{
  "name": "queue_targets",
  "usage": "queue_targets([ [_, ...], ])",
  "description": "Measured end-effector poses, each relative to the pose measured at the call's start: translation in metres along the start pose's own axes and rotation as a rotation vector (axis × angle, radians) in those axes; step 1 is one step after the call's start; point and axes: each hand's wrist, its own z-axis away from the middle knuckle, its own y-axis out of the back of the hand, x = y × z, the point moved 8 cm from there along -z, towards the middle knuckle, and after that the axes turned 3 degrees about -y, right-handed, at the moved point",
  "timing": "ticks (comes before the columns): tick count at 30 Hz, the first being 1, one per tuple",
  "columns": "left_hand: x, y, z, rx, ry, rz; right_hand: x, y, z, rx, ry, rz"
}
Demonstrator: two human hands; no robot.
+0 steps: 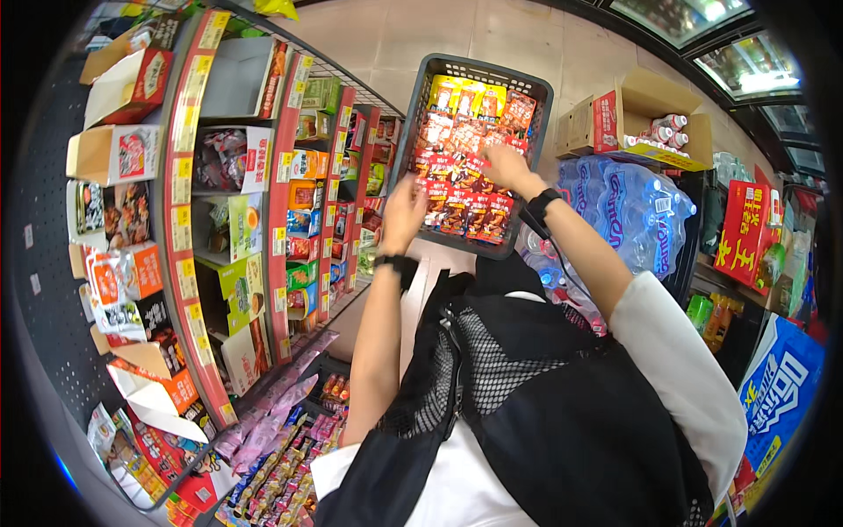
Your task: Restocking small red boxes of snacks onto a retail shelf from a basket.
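Note:
A dark grey plastic crate (541,125) stands on the tiled floor before me. Rows of small snack packets fill it: yellow packets (469,97) at the far end, reddish-brown packets (438,135) in the middle, and red packets (486,214) at the near end. My left hand (403,214) is at the crate's left side, its fingertips against the edge of the red packets. Over the right half of the rows is my right hand (508,168), its fingers bent down onto the packets. Whether either hand grips a packet is hidden. Each wrist wears a black band.
Shelves with snack boxes (234,227) and price tags rise on the left. Candy bins (290,461) sit low beside them. To the right are shrink-wrapped water bottles (619,214) and an opened carton (665,99) with bottles. Glass-door coolers (744,62) line the far right.

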Motion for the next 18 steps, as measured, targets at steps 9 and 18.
queue_targets([
  [9,-0.201,0.001,0.451,-0.49,1.166,0.054,0.087,-0.159,0.013,-0.402,-0.313,0.339],
  [18,-0.121,-0.017,0.48,-0.192,1.374,0.438,0.089,-0.177,0.016,-0.298,-0.238,0.537],
])
